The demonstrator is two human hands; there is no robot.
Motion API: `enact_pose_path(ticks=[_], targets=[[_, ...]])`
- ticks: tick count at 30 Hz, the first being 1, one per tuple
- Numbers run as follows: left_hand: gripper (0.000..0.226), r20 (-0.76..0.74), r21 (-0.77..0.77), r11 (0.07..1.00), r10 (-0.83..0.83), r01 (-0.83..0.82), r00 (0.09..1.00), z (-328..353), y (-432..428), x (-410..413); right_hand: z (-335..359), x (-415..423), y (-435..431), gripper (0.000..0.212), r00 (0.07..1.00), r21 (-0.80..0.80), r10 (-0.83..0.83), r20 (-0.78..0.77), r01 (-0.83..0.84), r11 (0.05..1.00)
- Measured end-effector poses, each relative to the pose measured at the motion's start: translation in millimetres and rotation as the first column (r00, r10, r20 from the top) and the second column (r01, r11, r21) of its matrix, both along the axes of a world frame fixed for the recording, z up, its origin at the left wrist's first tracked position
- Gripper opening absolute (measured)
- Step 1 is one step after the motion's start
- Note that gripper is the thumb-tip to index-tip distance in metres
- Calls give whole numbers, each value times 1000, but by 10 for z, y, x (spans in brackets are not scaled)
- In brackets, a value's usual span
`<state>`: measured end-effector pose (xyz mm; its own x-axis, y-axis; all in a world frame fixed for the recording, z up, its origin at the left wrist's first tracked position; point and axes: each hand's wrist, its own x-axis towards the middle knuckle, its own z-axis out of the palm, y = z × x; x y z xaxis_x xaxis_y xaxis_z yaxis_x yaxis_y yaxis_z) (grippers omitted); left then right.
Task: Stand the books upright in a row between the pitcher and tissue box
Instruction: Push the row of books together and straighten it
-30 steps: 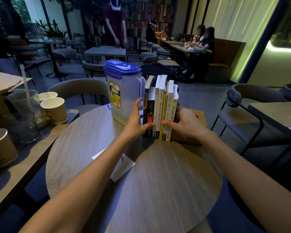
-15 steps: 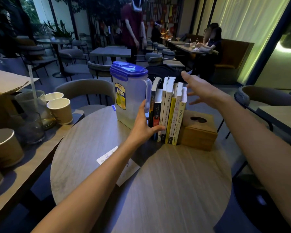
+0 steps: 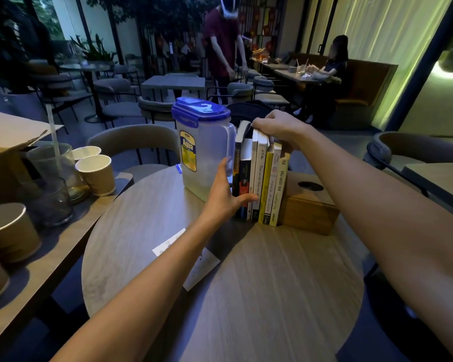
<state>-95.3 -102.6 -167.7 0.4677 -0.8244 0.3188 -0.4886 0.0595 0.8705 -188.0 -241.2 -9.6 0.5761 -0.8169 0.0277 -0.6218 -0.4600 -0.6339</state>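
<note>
Side table [image 3: 24, 278], far left: paper cups [image 3: 96, 173], a glass [image 3: 54, 202], a cardboard box flap [image 3: 8, 131].
Round wooden table [image 3: 259, 296]: a slip of paper [image 3: 168, 242] near its left edge.
Pitcher [image 3: 202, 150]: clear plastic, blue lid, yellow label, upright at the table's far side, handle facing the books.
Left hand [image 3: 224, 197]: open, fingers spread, palm near the pitcher's base, thumb lying across the lower spines of the leftmost books.
Books [image 3: 262, 176]: a row standing upright between pitcher and tissue box, spines toward the camera; dark ones left, white centre, yellow right.
Right hand [image 3: 277, 126]: curled over the row's top edges, fingertips pressing down.
Tissue box [image 3: 309, 205]: wooden, touching the rightmost yellow book.
</note>
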Motion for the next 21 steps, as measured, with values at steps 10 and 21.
enact_pose_path(ticks=[10,21], targets=[[96,15,-27,1000,3,-3,1000,-1,-11,-2,-16,86,35,47,1000,-44,4,-5,-4,999],[92,35,-51,999,3,-1,999,-8,-19,-10,133,46,16,45,987,82,100,-128,-90,993]])
